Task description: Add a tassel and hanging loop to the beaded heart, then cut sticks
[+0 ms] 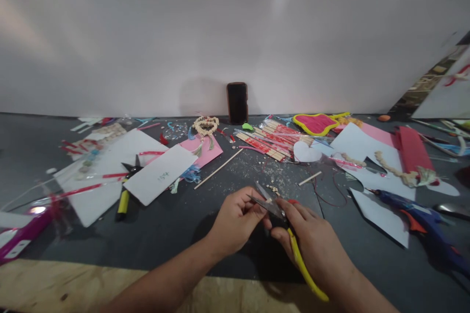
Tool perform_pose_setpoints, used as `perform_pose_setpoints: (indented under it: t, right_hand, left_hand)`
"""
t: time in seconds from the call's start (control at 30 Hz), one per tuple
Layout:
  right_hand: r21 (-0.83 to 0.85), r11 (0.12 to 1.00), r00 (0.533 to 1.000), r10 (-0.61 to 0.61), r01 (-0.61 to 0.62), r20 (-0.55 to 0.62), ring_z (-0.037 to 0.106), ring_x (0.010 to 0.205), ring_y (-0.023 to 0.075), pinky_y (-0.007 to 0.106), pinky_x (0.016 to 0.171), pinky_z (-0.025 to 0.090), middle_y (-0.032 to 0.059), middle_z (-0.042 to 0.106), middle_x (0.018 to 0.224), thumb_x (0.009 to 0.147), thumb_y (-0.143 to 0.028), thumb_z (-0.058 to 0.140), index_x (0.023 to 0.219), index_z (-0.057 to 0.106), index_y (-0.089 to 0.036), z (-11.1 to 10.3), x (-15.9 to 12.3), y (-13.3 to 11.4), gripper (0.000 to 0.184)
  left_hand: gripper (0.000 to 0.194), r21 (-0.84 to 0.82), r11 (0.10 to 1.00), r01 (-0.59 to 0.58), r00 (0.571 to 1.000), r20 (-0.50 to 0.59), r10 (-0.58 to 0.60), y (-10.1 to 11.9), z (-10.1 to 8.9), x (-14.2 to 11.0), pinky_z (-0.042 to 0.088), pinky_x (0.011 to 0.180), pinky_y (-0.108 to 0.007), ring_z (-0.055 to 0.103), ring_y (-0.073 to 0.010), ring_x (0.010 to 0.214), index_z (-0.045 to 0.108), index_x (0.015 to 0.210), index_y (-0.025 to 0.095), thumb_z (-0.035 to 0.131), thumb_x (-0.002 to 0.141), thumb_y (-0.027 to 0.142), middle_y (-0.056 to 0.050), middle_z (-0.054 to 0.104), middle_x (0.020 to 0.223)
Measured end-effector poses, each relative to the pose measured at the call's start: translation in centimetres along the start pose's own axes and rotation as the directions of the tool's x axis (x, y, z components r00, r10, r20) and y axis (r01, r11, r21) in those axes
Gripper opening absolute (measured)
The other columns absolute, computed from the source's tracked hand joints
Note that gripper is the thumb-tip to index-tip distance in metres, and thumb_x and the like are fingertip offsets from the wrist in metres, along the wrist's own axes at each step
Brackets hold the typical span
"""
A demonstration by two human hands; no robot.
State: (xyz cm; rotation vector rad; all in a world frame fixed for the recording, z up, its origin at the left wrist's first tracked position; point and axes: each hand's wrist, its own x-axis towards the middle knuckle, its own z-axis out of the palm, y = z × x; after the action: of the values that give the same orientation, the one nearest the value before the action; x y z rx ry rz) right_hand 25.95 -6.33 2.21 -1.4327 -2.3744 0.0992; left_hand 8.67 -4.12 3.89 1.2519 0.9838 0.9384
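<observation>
My right hand (312,234) is wrapped around yellow-handled shears (306,274), whose two pointed metal blades stand apart and aim up and left. My left hand (237,217) is closed in a pinch right at the blades. A small pale piece (269,201) shows between the blades, next to my left fingertips; its kind is too small to make out. Just beyond the blades lie several small beige bits (272,189) on the dark table. A short pale stick (309,178) rests farther right, and a longer thin stick (217,169) lies to the left.
Black-and-yellow cutters (125,195) and a white card (161,174) lie left. A phone (237,102) leans on the white board (235,44). Packed red-and-wood sticks (260,145) lie at the back. At right are a blue glue gun (418,215) and cut white paper (380,217).
</observation>
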Motion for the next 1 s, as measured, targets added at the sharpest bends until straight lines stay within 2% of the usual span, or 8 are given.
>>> perform_pose_setpoints:
  t: [0.17,0.3,0.4,0.5,0.57,0.73,0.87,1.0]
  right_hand:
    - [-0.017,0.999,0.999,0.035,-0.035,0.029,0.064,0.073,0.0206,0.03,0.06,0.05,0.0089,0.066,0.086,0.089,-0.039,0.039,0.103,0.055,-0.017,-0.2,-0.1,-0.2,0.031]
    - [-0.041,0.998,0.999,0.043,-0.043,0.006,0.062,0.082,0.0236,0.034,0.066,0.051,0.0101,0.064,0.09,0.087,-0.046,0.042,0.104,0.054,-0.017,-0.3,0.1,-0.2,0.036]
    - [-0.032,0.999,1.0,0.014,-0.014,0.003,0.06,0.087,0.0256,0.036,0.069,0.051,0.0125,0.061,0.096,0.079,-0.058,0.049,0.113,0.051,-0.016,-0.4,0.3,-0.2,0.055]
    - [-0.044,0.999,0.999,-0.023,0.022,-0.023,0.056,0.093,0.0299,0.043,0.076,0.049,0.0156,0.058,0.1,0.068,-0.069,0.053,0.122,0.046,-0.011,-0.4,0.3,0.0,0.079]
    - [-0.064,0.997,0.998,-0.035,0.032,-0.045,0.054,0.096,0.0317,0.047,0.081,0.047,0.0166,0.057,0.102,0.065,-0.07,0.055,0.124,0.044,-0.01,-0.2,0.3,0.0,0.084]
    - [-0.087,0.996,0.995,-0.029,0.021,-0.096,0.056,0.096,0.0299,0.043,0.079,0.05,0.0169,0.059,0.102,0.078,-0.054,0.053,0.119,0.049,-0.009,0.7,0.1,-0.1,0.061]
    - [-0.071,0.997,0.999,-0.005,0.002,-0.051,0.06,0.09,0.0263,0.039,0.073,0.052,0.0137,0.063,0.096,0.087,-0.039,0.045,0.116,0.051,-0.012,0.7,-0.1,-0.2,0.04]
    - [-0.056,0.998,1.0,0.013,-0.013,-0.013,0.062,0.083,0.0244,0.037,0.07,0.052,0.0129,0.065,0.092,0.088,-0.035,0.042,0.109,0.055,-0.013,0.1,-0.1,-0.3,0.033]
  left_hand:
    - [0.016,0.019,1.0,0.014,0.999,-0.044,-0.013,-0.3,0.1,0.1,0.042,0.054,-0.02,0.056,-0.01,0.051,0.053,0.075,0.015,0.056,0.079,0.029,0.001,0.059,0.055]
    - [0.014,0.042,0.999,-0.014,0.999,-0.051,0.016,-0.2,0.0,0.2,0.042,0.055,-0.02,0.057,-0.0105,0.053,0.053,0.072,0.015,0.055,0.079,0.026,0.001,0.06,0.055]
    - [0.012,0.063,0.998,-0.028,0.997,-0.063,0.032,0.0,-0.1,0.2,0.043,0.057,-0.021,0.059,-0.0111,0.055,0.053,0.072,0.015,0.055,0.079,0.025,0.0,0.061,0.057]
    - [0.009,0.11,0.993,-0.051,0.997,-0.058,0.057,0.1,-0.1,0.0,0.043,0.06,-0.021,0.059,-0.0112,0.058,0.053,0.07,0.016,0.056,0.077,0.021,0.001,0.062,0.059]
    - [0.008,0.13,0.989,-0.062,0.996,-0.047,0.069,0.0,0.1,-0.2,0.043,0.061,-0.021,0.058,-0.0107,0.059,0.053,0.069,0.016,0.056,0.076,0.02,0.001,0.063,0.059]
    - [0.008,0.073,0.997,-0.023,0.999,-0.031,0.026,0.1,0.5,-0.4,0.044,0.059,-0.021,0.059,-0.0114,0.058,0.053,0.071,0.016,0.055,0.077,0.022,0.001,0.062,0.06]
    - [0.011,0.097,0.995,-0.033,0.997,-0.063,0.039,0.0,0.7,-0.5,0.045,0.058,-0.022,0.061,-0.0127,0.06,0.053,0.07,0.015,0.055,0.078,0.022,-0.001,0.062,0.062]
    - [0.012,0.096,0.994,-0.048,0.996,-0.076,0.055,-0.4,0.8,-0.5,0.047,0.057,-0.021,0.061,-0.0125,0.06,0.054,0.071,0.015,0.054,0.079,0.024,0.0,0.06,0.063]
